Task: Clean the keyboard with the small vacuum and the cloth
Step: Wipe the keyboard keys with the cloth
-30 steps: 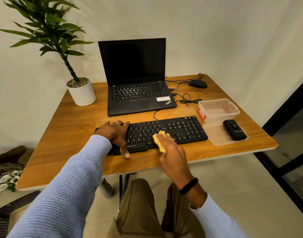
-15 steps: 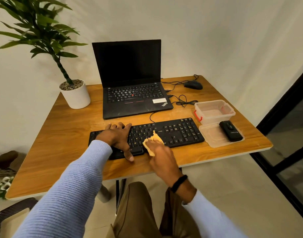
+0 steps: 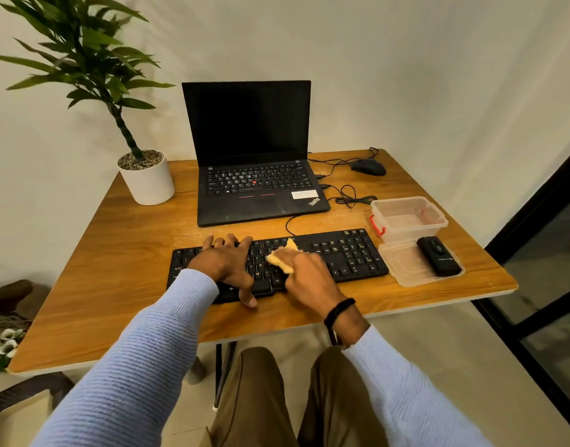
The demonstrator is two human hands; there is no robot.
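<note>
table [image 3: 115,253]: finished in smooth wood grain | keyboard [image 3: 351,253]: moulded in matt black plastic | cloth [image 3: 282,258]: soft yellow fabric | container [image 3: 406,217]: formed of clear plastic

My left hand [image 3: 227,267] lies palm down, fingers spread and relaxed, thumb stretched toward me. My right hand [image 3: 304,274] sits just beside it, fingers curled round the cloth [image 3: 282,258], a black band [image 3: 340,312] on that wrist. Both forearms reach forward in pale blue sleeves [image 3: 141,366].
</note>
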